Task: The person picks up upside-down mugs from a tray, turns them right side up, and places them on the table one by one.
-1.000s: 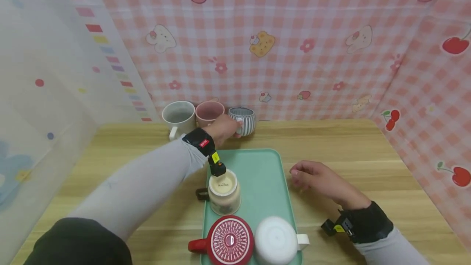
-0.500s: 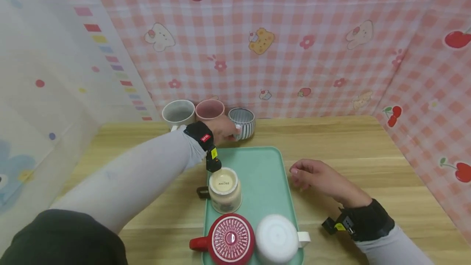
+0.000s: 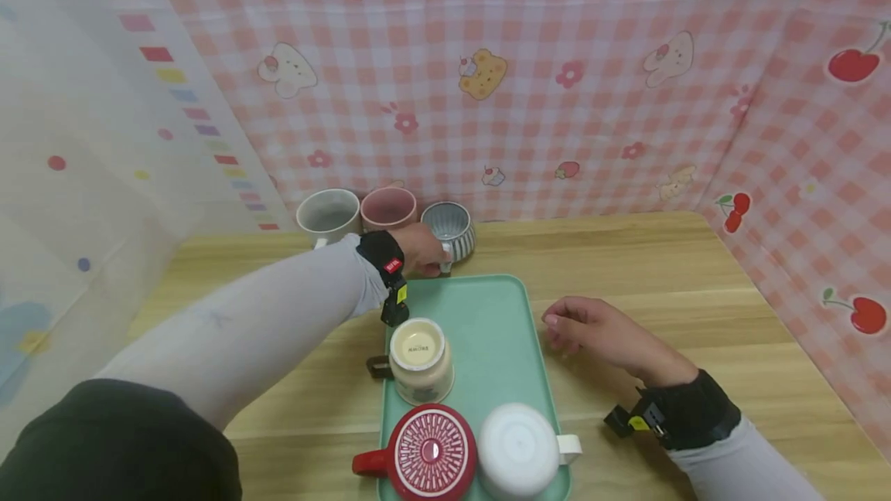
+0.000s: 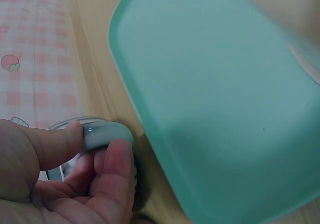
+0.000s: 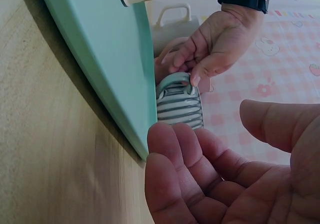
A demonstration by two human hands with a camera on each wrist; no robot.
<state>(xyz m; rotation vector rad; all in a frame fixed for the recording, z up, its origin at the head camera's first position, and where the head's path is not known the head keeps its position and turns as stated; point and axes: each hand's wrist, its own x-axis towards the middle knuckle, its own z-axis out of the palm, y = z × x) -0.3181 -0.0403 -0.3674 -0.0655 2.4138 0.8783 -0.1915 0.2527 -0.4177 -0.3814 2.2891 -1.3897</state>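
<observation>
At the back wall, my left hand (image 3: 420,246) pinches the handle of a grey-and-white striped mug (image 3: 462,244). The left wrist view shows thumb and fingers on that pale handle (image 4: 106,135), while most of the mug is hidden behind them. From the right wrist camera, the striped side and the curved handle (image 5: 175,78) appear beyond the tray's edge. My right hand (image 3: 602,335) stays beside the tray's right edge with loosely bent fingers, holding nothing. A pink mug (image 3: 388,207) and a light grey mug (image 3: 327,211) stand upright left of the striped one.
On the wooden table (image 3: 626,261) lies a green tray (image 3: 480,315). It bears three upside-down mugs: a cream one (image 3: 421,369) with a dark handle, a red one (image 3: 433,451) and a white one (image 3: 518,451). A pink checked cloth (image 3: 529,122) covers the back wall.
The striped mug has turned so its handle faces more toward the front, and my left hand has shifted slightly nearer with it. My right hand keeps its place; the head view drifts a little.
</observation>
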